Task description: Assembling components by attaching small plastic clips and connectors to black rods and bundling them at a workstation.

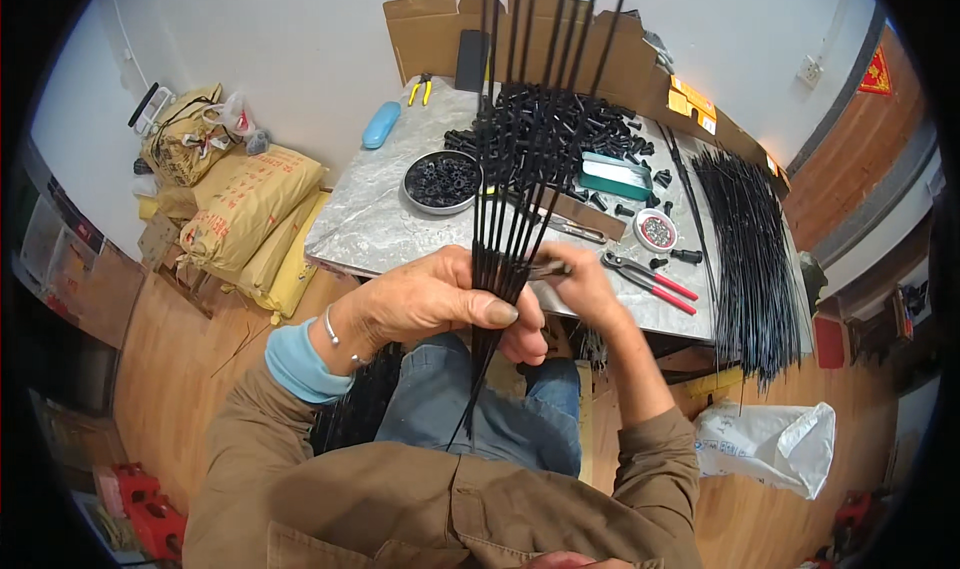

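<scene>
Head view, rod bundle: it's a clutch of thin black rods (498, 266), held up over the lap (425, 399), right in front of the near edge of the grey table (365, 224)
Left hand: this one (430, 294) is clamped on the rods, thumb pressed across the front and fingers curled in behind
Right hand: up beside the bundle on the far side (590, 289), fingers bent in; something dark sits at the fingertips, but it's too blurry for me to say whether they're pinching it or just touching the rods
Slip risk: if that left thumb eases off, I'd bet a few rods slide down through the palm into the lap, since they're skinny and look smooth
Tangle risk: the lower ends already cross each other, so pulling one out could drag its neighbours along, imo
Knock risk: those long tops could clip the bowl of black rings (441, 210) or the heap of black parts (605, 124) if the bunch tips toward the table
Long axis: roughly up and down as I see it, leaning a touch right at the top
Which way it points: tops spread like a fan and run out of sight above; bottoms narrow toward the lap
</scene>
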